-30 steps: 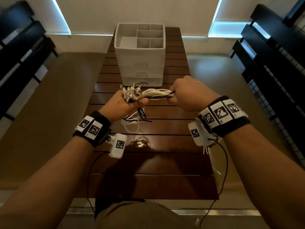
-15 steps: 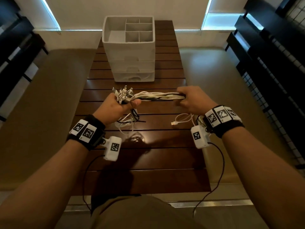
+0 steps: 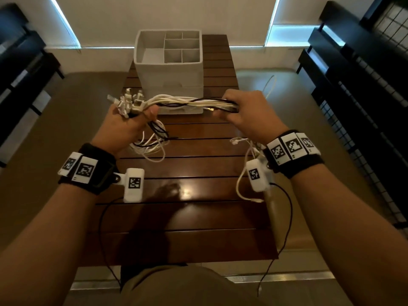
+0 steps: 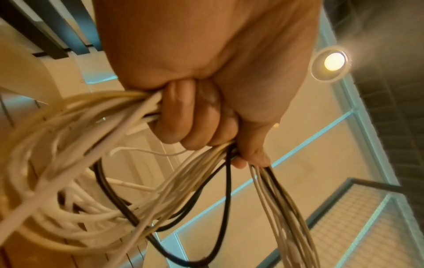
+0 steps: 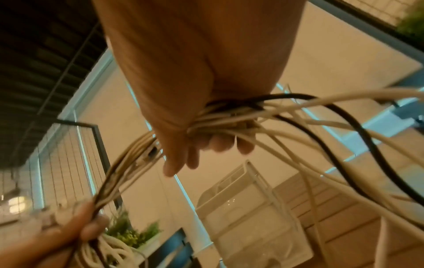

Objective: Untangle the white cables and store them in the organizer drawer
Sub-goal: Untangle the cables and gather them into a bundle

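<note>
A bundle of white cables [image 3: 187, 102] with a few black ones among them stretches level between my hands, above the table. My left hand [image 3: 123, 124] grips the end where several white plugs [image 3: 130, 102] stick up; loose loops [image 3: 152, 146] hang below it. The left wrist view shows the left hand [image 4: 201, 123] with fingers curled round the strands [image 4: 128, 181]. My right hand [image 3: 242, 111] holds the other end, fist closed on the cables [image 5: 220, 117]; loose tails [image 3: 242, 188] dangle under its wrist. The white organizer [image 3: 169, 69] stands behind, its drawers shut.
The dark slatted wooden table [image 3: 187, 217] runs from me to the organizer. Tan floor lies on both sides. Black shelving [image 3: 364, 85] stands at the right and dark furniture [image 3: 19, 62] at the left. A thin white cable end [image 3: 271, 85] arcs up beyond my right hand.
My hands have drawn further apart, so a longer stretch of the bundle lies between them. My right hand slid rightward along the cables and more loose tails hang beneath it.
</note>
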### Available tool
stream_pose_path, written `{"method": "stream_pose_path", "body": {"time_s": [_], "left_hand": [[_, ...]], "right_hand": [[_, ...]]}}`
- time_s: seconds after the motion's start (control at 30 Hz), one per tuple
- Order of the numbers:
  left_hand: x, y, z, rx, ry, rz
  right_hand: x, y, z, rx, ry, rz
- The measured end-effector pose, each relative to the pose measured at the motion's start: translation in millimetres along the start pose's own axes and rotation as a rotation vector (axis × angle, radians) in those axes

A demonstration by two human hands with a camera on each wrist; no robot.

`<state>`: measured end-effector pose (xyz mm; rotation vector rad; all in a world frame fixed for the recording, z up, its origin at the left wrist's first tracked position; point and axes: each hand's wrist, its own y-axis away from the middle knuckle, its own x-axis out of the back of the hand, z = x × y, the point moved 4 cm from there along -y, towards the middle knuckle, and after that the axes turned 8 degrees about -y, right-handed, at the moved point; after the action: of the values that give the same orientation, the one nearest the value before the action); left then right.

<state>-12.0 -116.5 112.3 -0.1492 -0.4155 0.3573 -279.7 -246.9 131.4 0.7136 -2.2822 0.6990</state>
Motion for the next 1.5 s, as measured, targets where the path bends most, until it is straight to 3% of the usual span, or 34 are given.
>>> {"method": "stream_pose_path", "body": {"time_s": [0.13,0.3,0.5,0.63,0.83,1.03,1.17,1.27,1.37,1.43,1.5], "left_hand": [[22,8,-18,0.115,0.165,0.131],[35,28,-50,0.248,0.133,0.172],[31,47,-84,0.408,0.152,0.164],[24,49,-86,0.422,0.164,0.121],[35,40,-94,0.428,0.145,0.154],[38,32,-104,0.405,0.162,0.133],[51,32,-119,0.491,0.213,0.218],[57,38,-122,0.546,0.210,0.237],[54,42,-116,0.495,0.179,0.166],[55,40,-118,0.450,0.117,0.122],[60,36,-119,0.418,0.055,0.085]], "right_hand": [[-29,1,0,-0.045,-0.231,-0.173],[-57,10,38,-0.143,-0.405,-0.084],[-75,18,82,-0.403,-0.266,0.058],[-89,16,90,-0.479,-0.140,0.057],[-97,17,97,-0.425,-0.056,-0.033],[-102,22,99,-0.459,0.191,0.047],[-106,27,93,-0.436,0.020,0.040],[-107,31,99,-0.510,0.009,-0.061],[-113,38,103,-0.604,0.148,-0.289],[-115,31,88,-0.553,0.133,-0.338],[-112,13,63,-0.393,0.050,-0.272]]}}
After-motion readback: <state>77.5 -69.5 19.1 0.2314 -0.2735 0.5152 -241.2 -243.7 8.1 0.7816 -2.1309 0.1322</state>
